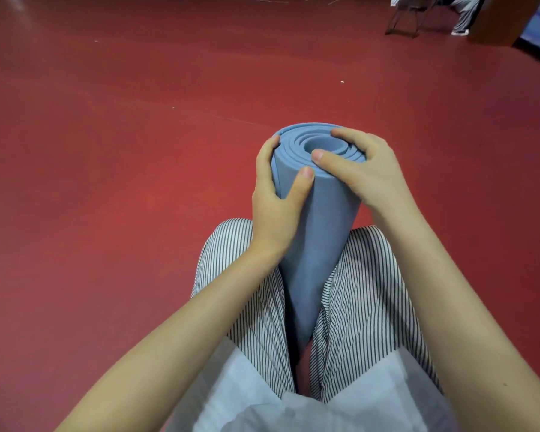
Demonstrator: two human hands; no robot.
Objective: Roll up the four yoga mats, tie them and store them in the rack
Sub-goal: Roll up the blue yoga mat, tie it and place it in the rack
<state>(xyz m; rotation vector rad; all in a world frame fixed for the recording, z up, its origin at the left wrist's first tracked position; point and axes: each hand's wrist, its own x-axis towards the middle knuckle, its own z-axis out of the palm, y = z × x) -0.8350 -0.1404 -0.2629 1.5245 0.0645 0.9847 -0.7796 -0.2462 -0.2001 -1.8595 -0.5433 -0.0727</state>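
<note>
Head view, left side first: what is there?

— Red floor (106, 151), running from the near edge to the far one.

And toward the middle?

— The left hand (275, 201) grips the left side of 1 blue mat (318, 244), just below its top end. The fingers curl round the far side and the thumb presses on the near face.

Where does the mat stand?

— It is rolled up and stands roughly on end in the middle of the scene, between the knees of the person's striped trousers (365, 291). The spiral of its upper end faces the camera. The lower end is hidden between the legs.

And the right hand?

— The right hand (365, 169) clasps the top end from the right. The thumb lies across the near rim and the fingers curl onto the spiral at the far rim. So the 2 hands hold the same roll.

Anything nearer?

— A pale shirt (247, 394) at the near edge, over the trousers.

Far right?

— A dark chair (409, 17) and another person's leg (465, 14), cut off by the far edge and well apart from the mat.
</note>
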